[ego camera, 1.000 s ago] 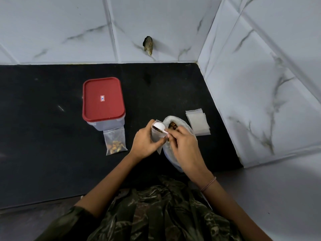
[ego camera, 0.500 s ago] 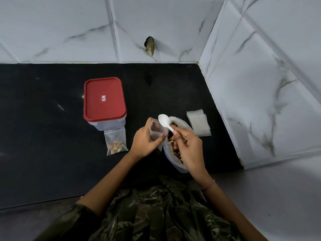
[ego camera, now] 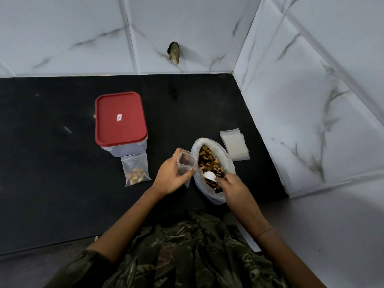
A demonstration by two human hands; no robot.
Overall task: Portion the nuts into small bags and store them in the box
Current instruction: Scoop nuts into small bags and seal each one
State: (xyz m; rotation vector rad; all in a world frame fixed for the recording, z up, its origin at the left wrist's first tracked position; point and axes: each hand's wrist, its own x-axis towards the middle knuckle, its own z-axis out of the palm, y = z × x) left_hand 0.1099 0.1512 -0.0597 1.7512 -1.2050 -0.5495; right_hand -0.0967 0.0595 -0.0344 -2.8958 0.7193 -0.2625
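Grips small clear plastic bag in left hand — light, flimsy, best held near rim. Clamps right hand on white plastic spoon, bowl among brown nuts in floppy white sack on black bench.

Black counter surface is lying flat, filling the left and centre of view, and is meeting two walls at a corner at upper right. Back wall is showing white tiles with grey marble veining and pale grout lines. Side wall is running along the counter's right edge in the same veined tile. Dark ragged patch is sitting low on the back wall, just above the counter line; cannot tell whether hole or stuck object. Short pale streak is marking the counter well to the left. Camouflage-print garment is bunching along the bottom edge. Thin bracelet is showing just right of it. Pale grey surface is lying at lower right, below the side wall
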